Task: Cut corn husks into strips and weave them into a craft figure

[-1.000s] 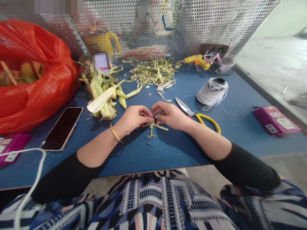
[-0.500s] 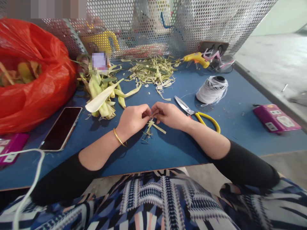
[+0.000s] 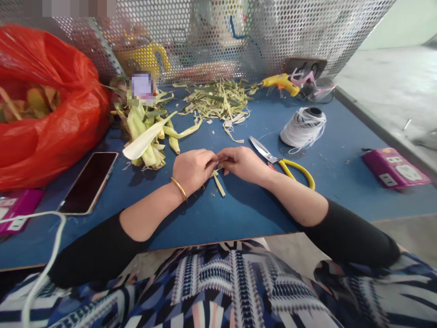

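Observation:
My left hand [image 3: 194,169] and my right hand [image 3: 241,164] meet fingertip to fingertip over the middle of the blue table. Both are closed in a pinch on a small knotted piece of pale green corn husk [image 3: 219,183], whose flat strip hangs down toward me. Much of the piece is hidden behind the fingers. Just right of my right hand lie scissors [image 3: 273,158] with yellow handles, blades apart. Beyond my left hand is a heap of corn husks [image 3: 145,141]. A spool of white thread [image 3: 302,129] stands farther right, with a thin loose thread trailing from it.
On the left are a red plastic bag [image 3: 78,118] with husks inside, a phone [image 3: 89,183] and a white cable [image 3: 56,246]. Husk scraps [image 3: 218,100] lie by the perforated metal panel [image 3: 205,50]. A yellow glue gun [image 3: 282,83] and a purple packet [image 3: 394,168] are on the right.
My left hand has shifted right and rolled over more of the husk piece, hiding its frayed end. The strip now points more steeply down. My right hand has barely moved.

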`<state>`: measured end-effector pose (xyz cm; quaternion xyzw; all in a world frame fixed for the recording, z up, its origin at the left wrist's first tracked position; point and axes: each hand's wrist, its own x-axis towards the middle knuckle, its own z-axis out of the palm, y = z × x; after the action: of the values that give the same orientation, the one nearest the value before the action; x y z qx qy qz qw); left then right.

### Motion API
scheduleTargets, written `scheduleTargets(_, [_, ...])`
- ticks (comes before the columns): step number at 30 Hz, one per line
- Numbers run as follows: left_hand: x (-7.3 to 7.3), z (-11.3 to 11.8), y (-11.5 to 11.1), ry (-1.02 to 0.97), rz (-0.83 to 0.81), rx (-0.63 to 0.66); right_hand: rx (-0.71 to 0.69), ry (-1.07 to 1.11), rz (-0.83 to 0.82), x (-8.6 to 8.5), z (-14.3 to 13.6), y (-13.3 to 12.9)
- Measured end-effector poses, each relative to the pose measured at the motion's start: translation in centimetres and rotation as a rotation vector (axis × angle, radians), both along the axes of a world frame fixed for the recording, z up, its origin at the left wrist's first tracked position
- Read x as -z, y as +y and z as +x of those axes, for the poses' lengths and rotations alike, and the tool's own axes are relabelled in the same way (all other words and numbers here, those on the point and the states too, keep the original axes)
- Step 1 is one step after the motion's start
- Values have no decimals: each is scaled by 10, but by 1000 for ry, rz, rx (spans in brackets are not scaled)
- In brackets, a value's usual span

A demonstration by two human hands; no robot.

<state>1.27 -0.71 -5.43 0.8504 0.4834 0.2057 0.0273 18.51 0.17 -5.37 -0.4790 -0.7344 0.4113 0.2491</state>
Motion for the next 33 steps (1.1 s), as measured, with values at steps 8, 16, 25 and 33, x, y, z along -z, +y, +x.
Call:
scheduleTargets(8, [-1, -1, 0, -143, -50, -8, 42, 37, -4, -2, 0, 2])
scheduleTargets(16, [-3, -1, 1, -220, -110, -19, 80, 10, -25, -7, -1, 0])
scheduleTargets(25, [-6, -3, 4, -178, -147, -61, -15, -101, 70, -9, 7, 4])
scheduleTargets(33, [-6, -6, 11, 82, -109, -188, -238, -263, 251, -16, 17, 3])
